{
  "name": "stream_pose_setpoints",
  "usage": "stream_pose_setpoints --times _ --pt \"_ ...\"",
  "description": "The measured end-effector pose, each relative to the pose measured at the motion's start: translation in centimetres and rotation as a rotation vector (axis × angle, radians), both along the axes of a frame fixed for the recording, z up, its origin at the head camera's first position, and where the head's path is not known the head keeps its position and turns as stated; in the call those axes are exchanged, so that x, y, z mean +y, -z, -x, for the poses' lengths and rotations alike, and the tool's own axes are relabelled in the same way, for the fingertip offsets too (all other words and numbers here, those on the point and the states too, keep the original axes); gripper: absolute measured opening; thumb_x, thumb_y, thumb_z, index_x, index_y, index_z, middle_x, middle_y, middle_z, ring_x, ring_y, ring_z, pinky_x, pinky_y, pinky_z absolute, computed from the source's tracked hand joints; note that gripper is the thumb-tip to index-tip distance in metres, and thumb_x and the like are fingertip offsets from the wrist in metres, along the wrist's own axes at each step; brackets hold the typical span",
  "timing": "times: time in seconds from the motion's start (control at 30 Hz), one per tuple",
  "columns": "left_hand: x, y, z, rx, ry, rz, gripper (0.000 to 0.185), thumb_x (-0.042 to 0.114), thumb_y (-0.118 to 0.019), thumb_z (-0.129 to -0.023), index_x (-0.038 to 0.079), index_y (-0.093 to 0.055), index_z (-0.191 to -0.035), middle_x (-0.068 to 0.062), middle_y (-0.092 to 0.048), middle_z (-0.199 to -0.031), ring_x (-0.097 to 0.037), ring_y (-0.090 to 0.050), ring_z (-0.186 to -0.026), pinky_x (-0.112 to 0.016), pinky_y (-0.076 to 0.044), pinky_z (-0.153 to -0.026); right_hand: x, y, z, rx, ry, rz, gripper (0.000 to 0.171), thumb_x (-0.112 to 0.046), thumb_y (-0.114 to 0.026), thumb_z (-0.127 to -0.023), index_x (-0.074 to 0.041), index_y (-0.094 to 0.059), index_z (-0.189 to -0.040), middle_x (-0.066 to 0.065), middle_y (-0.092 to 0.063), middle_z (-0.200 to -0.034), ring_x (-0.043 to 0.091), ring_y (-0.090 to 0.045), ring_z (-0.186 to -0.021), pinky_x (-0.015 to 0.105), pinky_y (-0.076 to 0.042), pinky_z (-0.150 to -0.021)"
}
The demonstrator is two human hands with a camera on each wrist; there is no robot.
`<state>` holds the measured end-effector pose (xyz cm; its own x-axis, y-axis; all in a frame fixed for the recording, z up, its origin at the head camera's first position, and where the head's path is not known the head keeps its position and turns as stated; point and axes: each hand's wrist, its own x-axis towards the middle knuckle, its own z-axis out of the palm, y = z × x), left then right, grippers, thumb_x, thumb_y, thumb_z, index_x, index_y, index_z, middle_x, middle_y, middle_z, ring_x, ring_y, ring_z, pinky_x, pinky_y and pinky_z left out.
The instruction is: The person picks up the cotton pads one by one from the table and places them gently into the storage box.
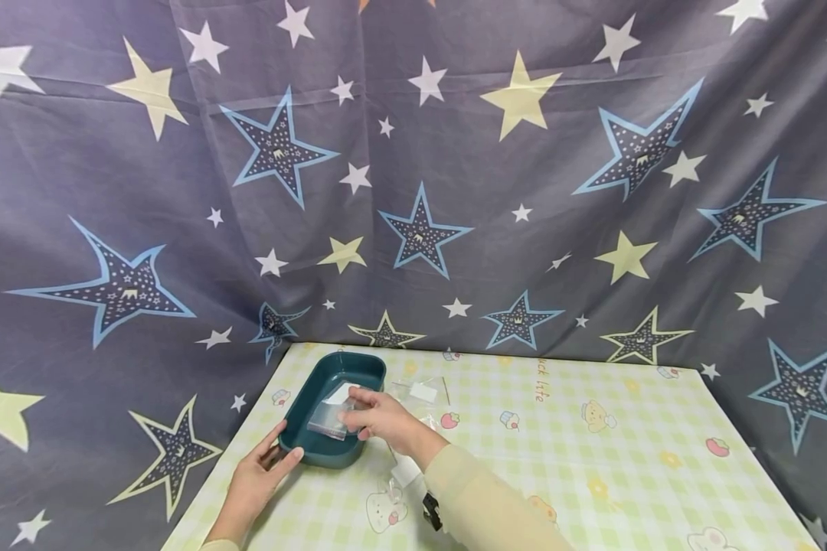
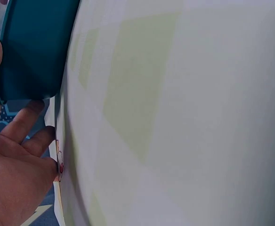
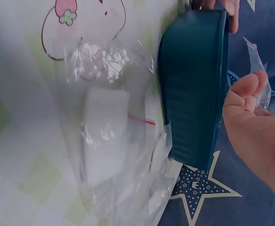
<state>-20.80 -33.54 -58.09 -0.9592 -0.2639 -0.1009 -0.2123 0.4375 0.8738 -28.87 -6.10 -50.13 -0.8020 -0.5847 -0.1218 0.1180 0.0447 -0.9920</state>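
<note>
A teal oblong tray [image 1: 365, 366] sits near the far left corner of the checked table. My left hand [image 1: 286, 444] holds the tray's near left corner, thumb on the front wall and fingers along the side. The left wrist view shows that hand [image 2: 15, 155] against the tray's wall [image 2: 29, 47]. My right hand [image 1: 350, 417] pinches a small clear plastic bag [image 1: 327, 422] above the tray's inside. In the right wrist view the thumb [image 3: 243, 89] presses that bag [image 3: 262, 80] beside the tray [image 3: 194, 80]. Something white lies in the tray.
More clear bags lie on the table right of the tray [image 1: 423, 392], [image 3: 104, 136], each with a white piece inside. The pale checked tablecloth [image 1: 593, 459] bears cartoon prints. A star-patterned curtain [image 1: 413, 191] hangs behind and around the table.
</note>
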Motion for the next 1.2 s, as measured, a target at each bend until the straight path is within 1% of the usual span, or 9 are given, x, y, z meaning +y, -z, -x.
stream_pose_setpoints --times 0.17,0.33,0.47,0.57,0.7,0.87,0.97,1.1,1.2 --pt "-0.1 0.1 0.1 -0.015 0.003 -0.021 0.088 0.055 -0.08 -0.094 0.03 -0.039 -0.168 -0.026 -0.049 -0.161 -0.041 -0.048 -0.151 -0.045 -0.057 -0.112 -0.6 0.5 -0.3 -0.014 0.001 -0.025 0.072 -0.027 -0.075 -0.101 -0.008 -0.046 -0.163 0.014 -0.045 -0.169 0.021 -0.073 -0.113 0.049 -0.061 -0.098" --pt "-0.1 0.2 0.1 -0.007 -0.002 -0.028 0.087 0.052 -0.081 -0.094 0.03 -0.04 -0.167 -0.026 -0.051 -0.16 -0.041 -0.049 -0.151 -0.043 -0.058 -0.11 -0.9 1.1 -0.4 -0.009 0.016 -0.045 0.073 -0.029 -0.076 -0.1 -0.003 -0.046 -0.162 0.019 -0.055 -0.16 0.022 -0.075 -0.107 0.048 -0.063 -0.095" --pt "0.0 0.3 0.1 -0.003 -0.004 -0.037 0.085 0.05 -0.08 -0.095 0.03 -0.04 -0.167 -0.026 -0.052 -0.159 -0.04 -0.05 -0.151 -0.041 -0.058 -0.11 -0.9 1.3 -0.4 -0.005 0.02 -0.056 0.075 -0.03 -0.077 -0.1 0.0 -0.045 -0.161 0.015 -0.064 -0.149 0.029 -0.075 -0.111 0.046 -0.064 -0.092" --pt "0.0 0.3 0.1 -0.003 -0.007 -0.034 0.085 0.051 -0.08 -0.095 0.03 -0.04 -0.167 -0.026 -0.052 -0.159 -0.041 -0.05 -0.151 -0.041 -0.058 -0.109 -1.0 1.4 -0.4 -0.006 0.017 -0.054 0.076 -0.03 -0.077 -0.1 0.001 -0.044 -0.161 0.015 -0.065 -0.148 0.034 -0.074 -0.115 0.042 -0.064 -0.088" --pt "0.0 0.3 0.2 -0.007 -0.007 -0.037 0.086 0.051 -0.08 -0.095 0.03 -0.04 -0.167 -0.026 -0.051 -0.16 -0.041 -0.049 -0.151 -0.042 -0.058 -0.11 -0.9 1.3 -0.3 -0.021 -0.003 -0.047 0.08 -0.032 -0.076 -0.101 -0.006 -0.038 -0.166 0.017 -0.059 -0.156 0.031 -0.075 -0.114 0.039 -0.063 -0.087" --pt "0.1 0.2 0.0 -0.005 -0.009 -0.046 0.085 0.05 -0.08 -0.095 0.03 -0.04 -0.167 -0.026 -0.051 -0.161 -0.04 -0.048 -0.152 -0.044 -0.056 -0.112 -0.8 1.1 -0.3 -0.051 -0.028 -0.062 0.086 -0.035 -0.075 -0.101 -0.019 -0.028 -0.172 0.02 -0.056 -0.158 0.024 -0.075 -0.113 0.044 -0.062 -0.094" --pt "0.1 0.2 -0.1 -0.003 -0.007 -0.048 0.087 0.052 -0.08 -0.094 0.03 -0.04 -0.168 -0.026 -0.051 -0.161 -0.04 -0.048 -0.152 -0.044 -0.056 -0.112 -0.9 0.9 -0.5 -0.032 -0.019 -0.096 0.091 -0.038 -0.076 -0.101 -0.017 -0.023 -0.173 0.023 -0.065 -0.147 0.027 -0.076 -0.112 0.045 -0.062 -0.095" --pt "0.2 0.1 -0.1 -0.003 -0.006 -0.05 0.087 0.052 -0.08 -0.094 0.029 -0.039 -0.168 -0.026 -0.05 -0.161 -0.04 -0.047 -0.152 -0.044 -0.056 -0.112 -0.9 0.7 -0.8 0.001 0.011 -0.147 0.096 -0.039 -0.075 -0.101 -0.012 -0.018 -0.173 0.022 -0.077 -0.125 0.036 -0.076 -0.105 0.046 -0.061 -0.098" --pt "0.3 -0.1 -0.1 -0.002 -0.011 -0.05 0.085 0.05 -0.08 -0.095 0.03 -0.04 -0.167 -0.025 -0.05 -0.161 -0.04 -0.047 -0.152 -0.045 -0.056 -0.112 -0.9 0.6 -1.0 0.002 0.031 -0.16 0.096 -0.041 -0.075 -0.1 -0.01 -0.019 -0.173 0.021 -0.078 -0.122 0.04 -0.076 -0.104 0.051 -0.058 -0.105"
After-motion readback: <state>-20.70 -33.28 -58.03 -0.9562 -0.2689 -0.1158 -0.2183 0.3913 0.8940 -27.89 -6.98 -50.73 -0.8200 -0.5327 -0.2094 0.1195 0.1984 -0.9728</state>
